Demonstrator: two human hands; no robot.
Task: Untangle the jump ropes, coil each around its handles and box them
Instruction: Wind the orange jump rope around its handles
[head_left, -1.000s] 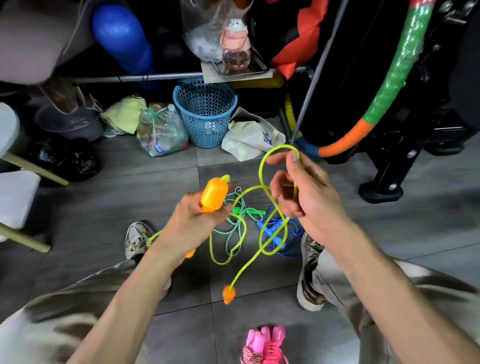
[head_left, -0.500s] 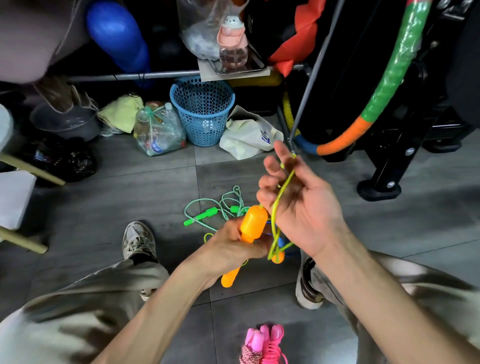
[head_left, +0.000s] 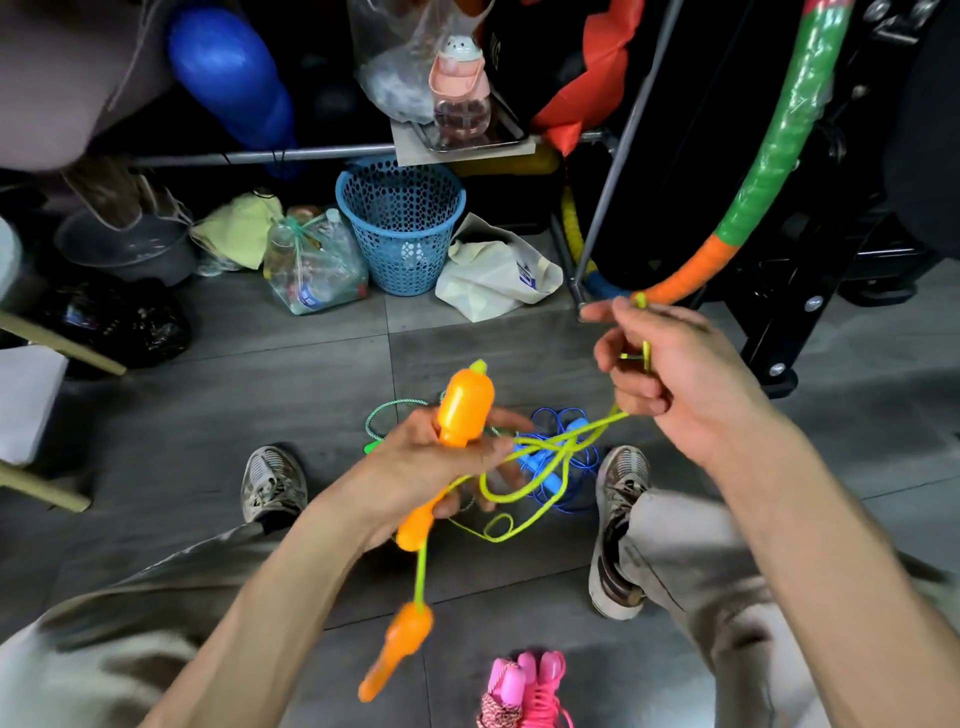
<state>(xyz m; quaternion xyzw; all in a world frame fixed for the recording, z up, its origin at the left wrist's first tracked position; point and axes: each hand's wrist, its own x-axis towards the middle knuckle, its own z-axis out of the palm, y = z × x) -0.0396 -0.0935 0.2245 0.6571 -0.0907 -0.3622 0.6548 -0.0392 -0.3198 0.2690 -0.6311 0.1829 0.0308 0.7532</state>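
Both hands hold the yellow rope (head_left: 540, 457): left hand (head_left: 426, 467) grips the upright orange handle (head_left: 462, 408), right hand (head_left: 670, 374) pinches rope, right of the handle.

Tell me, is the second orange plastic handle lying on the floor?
No, the second orange plastic handle dangles from the yellow-green cord below the left hand.

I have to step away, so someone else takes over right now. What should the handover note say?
Left hand grips one orange handle of the yellow-green rope; the other orange handle dangles below.
Right hand pinches a loop of that rope, pulled taut.
Pink rope lies bundled by the feet; blue rope and green rope lie loose on the floor.
Left: coil the yellow-green, blue and green ropes. No box is in view.
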